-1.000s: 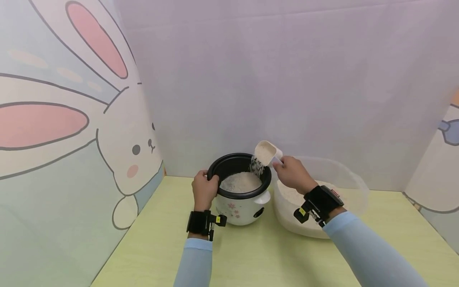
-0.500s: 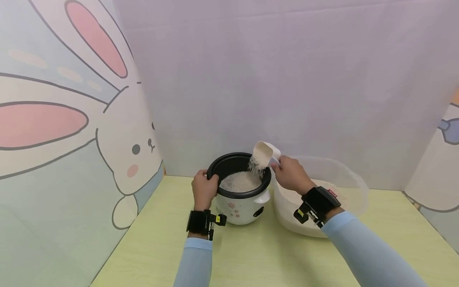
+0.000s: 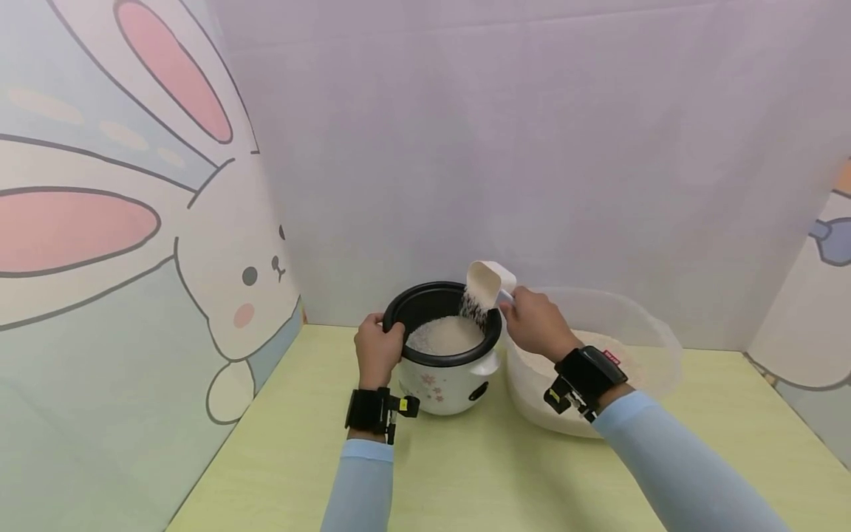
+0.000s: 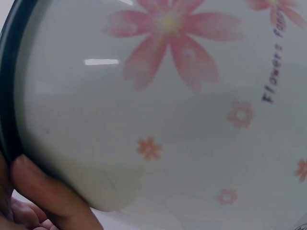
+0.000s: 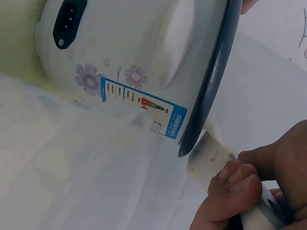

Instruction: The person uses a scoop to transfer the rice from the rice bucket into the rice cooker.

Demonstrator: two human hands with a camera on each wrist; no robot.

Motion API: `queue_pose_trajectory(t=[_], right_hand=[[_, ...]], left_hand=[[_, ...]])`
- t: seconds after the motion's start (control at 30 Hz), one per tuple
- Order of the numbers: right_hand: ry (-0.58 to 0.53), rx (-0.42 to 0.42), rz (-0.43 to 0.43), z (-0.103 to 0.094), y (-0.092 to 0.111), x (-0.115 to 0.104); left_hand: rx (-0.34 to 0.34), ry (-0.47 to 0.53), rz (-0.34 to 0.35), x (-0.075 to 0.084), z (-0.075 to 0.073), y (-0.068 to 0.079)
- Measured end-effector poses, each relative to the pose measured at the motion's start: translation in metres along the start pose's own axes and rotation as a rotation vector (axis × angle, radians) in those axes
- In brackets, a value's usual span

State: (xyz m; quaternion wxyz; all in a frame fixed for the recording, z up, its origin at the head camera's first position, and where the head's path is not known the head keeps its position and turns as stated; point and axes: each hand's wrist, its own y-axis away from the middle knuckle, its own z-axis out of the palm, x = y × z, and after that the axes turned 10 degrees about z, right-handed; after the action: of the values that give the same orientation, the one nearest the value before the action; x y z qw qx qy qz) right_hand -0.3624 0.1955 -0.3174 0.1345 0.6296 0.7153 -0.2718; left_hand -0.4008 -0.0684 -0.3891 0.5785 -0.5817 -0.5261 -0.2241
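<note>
A white rice cooker [image 3: 432, 380] with pink flowers and a black rim [image 3: 444, 361] stands uncovered on the table, white rice [image 3: 447, 337] inside. My left hand [image 3: 378, 350] grips the rim on its left side; the left wrist view has the thumb [image 4: 50, 196] against the cooker's edge. In my right hand [image 3: 537, 324] is the handle of a white scoop [image 3: 503, 274], tilted over the cooker's right rim. Grains stream from its mouth into the pot. From the right wrist, the scoop [image 5: 204, 160] appears partly behind the rim, fingers [image 5: 230, 196] curled round the handle.
Right of the cooker stands a large translucent tub [image 3: 552, 415] of rice, partly beneath my right forearm. A plain pale cloth [image 3: 532, 148] hangs behind the yellow-green table [image 3: 479, 473]. On the left rises a panel with a cartoon rabbit [image 3: 219, 295].
The scoop has tipped further and shifted slightly left, and the rice in it has dwindled as grains fall into the cooker. My left hand keeps its place on the rim.
</note>
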Motion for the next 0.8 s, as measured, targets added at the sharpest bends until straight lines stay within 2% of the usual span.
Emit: queue_pose_trajectory(t=[0.43, 0.8], right_hand=[[0.079, 0.024, -0.009, 0.0038, -0.0011, 0.0009], [0.161, 0.011, 0.010, 0.0094, 0.0010, -0.0025]], left_hand=[[-0.001, 0.004, 0.000, 0.0007, 0.0002, 0.0001], [-0.004, -0.002, -0.008, -0.0004, -0.0009, -0.0003]])
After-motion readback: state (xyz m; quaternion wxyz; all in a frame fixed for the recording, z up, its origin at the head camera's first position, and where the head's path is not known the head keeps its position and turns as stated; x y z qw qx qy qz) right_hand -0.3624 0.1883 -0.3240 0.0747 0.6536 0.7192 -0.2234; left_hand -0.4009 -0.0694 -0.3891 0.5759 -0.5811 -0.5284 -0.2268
